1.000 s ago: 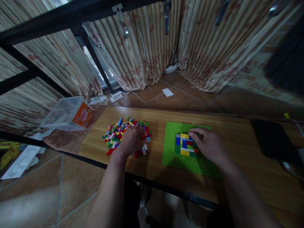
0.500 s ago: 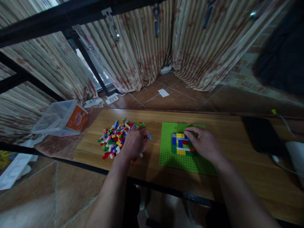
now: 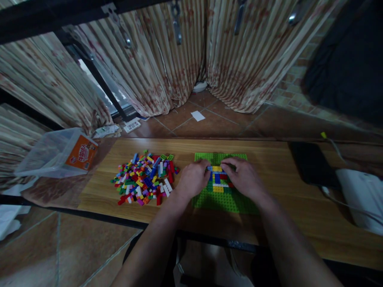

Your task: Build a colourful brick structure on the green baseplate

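A green baseplate (image 3: 227,203) lies on the wooden table (image 3: 287,207), carrying a small flat build of yellow, blue, red and white bricks (image 3: 218,181). My left hand (image 3: 193,179) is at the build's upper left corner, fingers pinched on a small blue brick (image 3: 210,168). My right hand (image 3: 243,177) rests on the build's right side with its fingers curled onto the top edge. The two hands almost meet over the build and hide part of it. A pile of loose coloured bricks (image 3: 143,179) lies just left of the plate.
A clear plastic box with an orange label (image 3: 50,153) sits at the table's left end. A black flat object (image 3: 311,163) and a white device with a cable (image 3: 362,195) lie at the right. Curtains and tiled floor are behind.
My left hand left the loose pile with a blue brick and moved right to the build on the baseplate. My right hand stayed on the build. The camera shifted right.
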The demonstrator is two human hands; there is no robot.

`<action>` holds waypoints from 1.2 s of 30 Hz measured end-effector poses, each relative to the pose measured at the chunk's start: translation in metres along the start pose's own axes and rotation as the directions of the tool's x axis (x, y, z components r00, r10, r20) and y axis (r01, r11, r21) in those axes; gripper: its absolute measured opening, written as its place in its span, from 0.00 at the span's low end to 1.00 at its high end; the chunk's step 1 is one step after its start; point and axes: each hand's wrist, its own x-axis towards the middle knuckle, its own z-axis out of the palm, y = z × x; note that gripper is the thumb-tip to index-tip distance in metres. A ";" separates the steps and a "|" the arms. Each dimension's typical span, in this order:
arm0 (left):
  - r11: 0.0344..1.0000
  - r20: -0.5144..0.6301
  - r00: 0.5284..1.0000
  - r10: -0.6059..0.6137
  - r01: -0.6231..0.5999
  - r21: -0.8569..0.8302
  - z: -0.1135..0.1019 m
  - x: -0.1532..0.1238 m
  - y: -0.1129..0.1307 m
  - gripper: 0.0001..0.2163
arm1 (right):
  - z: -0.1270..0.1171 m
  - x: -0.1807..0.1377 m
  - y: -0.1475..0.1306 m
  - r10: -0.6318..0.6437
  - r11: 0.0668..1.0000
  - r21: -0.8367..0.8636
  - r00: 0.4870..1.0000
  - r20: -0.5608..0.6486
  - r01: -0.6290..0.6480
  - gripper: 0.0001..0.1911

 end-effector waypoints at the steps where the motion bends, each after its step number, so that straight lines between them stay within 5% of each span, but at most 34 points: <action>1: 1.000 -0.001 1.000 0.008 -0.008 -0.001 0.000 0.000 0.000 0.09 | 0.000 0.000 0.000 0.000 1.000 -0.004 1.000 0.004 0.000 0.14; 22: 0.937 -0.038 0.992 -0.118 0.098 -0.337 0.008 0.005 -0.002 0.07 | 0.015 -0.005 -0.004 -0.215 0.974 0.071 0.977 0.015 0.213 0.16; 36: 0.885 0.022 0.983 -0.184 0.176 -0.431 0.013 0.012 -0.006 0.07 | 0.019 -0.004 -0.010 -0.210 0.978 0.029 0.977 0.036 0.209 0.17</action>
